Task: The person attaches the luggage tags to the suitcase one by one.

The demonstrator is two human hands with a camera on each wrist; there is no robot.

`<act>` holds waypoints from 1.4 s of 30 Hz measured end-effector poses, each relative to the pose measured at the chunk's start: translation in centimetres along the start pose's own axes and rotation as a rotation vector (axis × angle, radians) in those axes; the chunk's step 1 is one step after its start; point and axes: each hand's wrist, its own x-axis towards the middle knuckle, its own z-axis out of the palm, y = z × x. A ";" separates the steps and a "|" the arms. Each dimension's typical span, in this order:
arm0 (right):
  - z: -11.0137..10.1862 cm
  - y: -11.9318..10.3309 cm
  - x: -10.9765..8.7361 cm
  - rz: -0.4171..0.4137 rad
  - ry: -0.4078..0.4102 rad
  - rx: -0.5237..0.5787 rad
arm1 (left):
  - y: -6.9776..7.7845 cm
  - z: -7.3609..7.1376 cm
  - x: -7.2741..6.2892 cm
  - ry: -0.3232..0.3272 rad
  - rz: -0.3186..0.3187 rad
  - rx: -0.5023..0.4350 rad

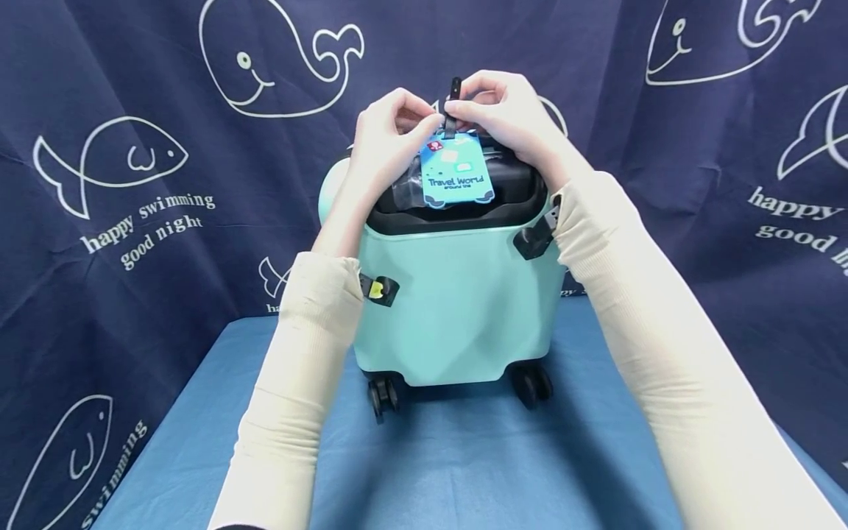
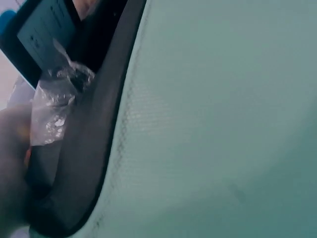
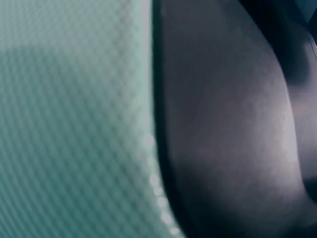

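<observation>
A mint-green suitcase (image 1: 450, 309) stands upright on its black wheels, black top part facing up. Against that top leans a light-blue luggage tag (image 1: 457, 173) printed "Travel World", its black strap (image 1: 456, 90) pointing upward. My right hand (image 1: 509, 110) pinches the strap between thumb and fingers from the right. From the left, my left hand (image 1: 394, 132) pinches at the strap's lower part, just above the tag. Crinkled clear plastic (image 2: 52, 106) lies beside the tag on the suitcase top. In the right wrist view only the textured mint shell (image 3: 74, 124) and black trim (image 3: 223, 119) show.
Under the suitcase is a table with a blue cloth (image 1: 464, 456). Behind it hangs a dark blue curtain (image 1: 411, 44) with white whale and fish drawings. Black wrist bands with small devices sit at both cuffs, close to the suitcase front.
</observation>
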 end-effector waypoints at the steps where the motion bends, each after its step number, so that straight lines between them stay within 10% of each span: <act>1: 0.1 0.0 0.0 0.003 0.001 0.009 | 0.0 0.0 -0.3 0.022 0.027 -0.005; 7: 0.4 0.1 0.1 0.012 0.001 0.002 | -0.1 -0.7 -3.1 0.029 0.233 -0.087; 12: 0.8 0.1 0.3 0.028 -0.008 -0.034 | -1.7 -1.4 -5.5 -0.084 0.479 0.090; 18: 1.2 -0.1 0.8 0.054 -0.024 -0.083 | -2.9 -0.9 -5.9 0.060 0.704 0.235; 33: 1.7 -0.4 1.6 0.163 -0.089 -0.542 | -3.0 -0.9 -6.5 0.124 0.748 0.114; 42: 1.5 -0.4 1.7 0.253 -0.088 -0.593 | -3.6 -0.3 -6.3 0.145 0.784 0.089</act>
